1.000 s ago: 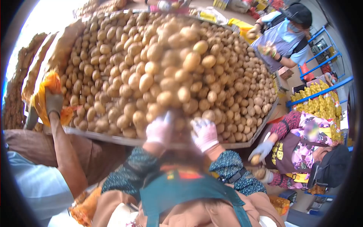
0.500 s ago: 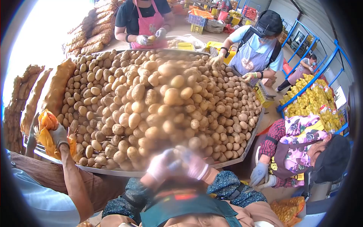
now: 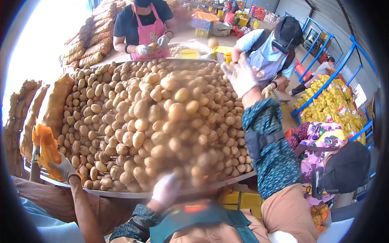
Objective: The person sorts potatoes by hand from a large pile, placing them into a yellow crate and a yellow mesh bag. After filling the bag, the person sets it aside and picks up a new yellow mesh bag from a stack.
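Note:
A large heap of potatoes (image 3: 137,137) covers the metal-rimmed sorting table (image 3: 227,185) in front of me. My right hand (image 3: 242,77), in a pale glove, reaches far out over the table's right side. Its fingers are spread and hold nothing. A single potato (image 3: 213,42) is in the air beyond that hand, near the far edge. My left hand (image 3: 166,189), also gloved, is low at the near edge, close to the nearest potatoes. Motion blur hides its fingers, so I cannot see whether it grips anything.
A co-worker's gloved hand (image 3: 64,167) holds an orange mesh bag (image 3: 48,148) at the left. Other workers stand at the far side and right. Yellow crates (image 3: 243,201) are below the near edge. Full sacks (image 3: 97,38) are stacked behind; a blue railing (image 3: 324,93) runs along the right.
My hands were together at the near edge. The right has swung forward and right, opening; the left has dropped slightly. A potato now flies past the far edge.

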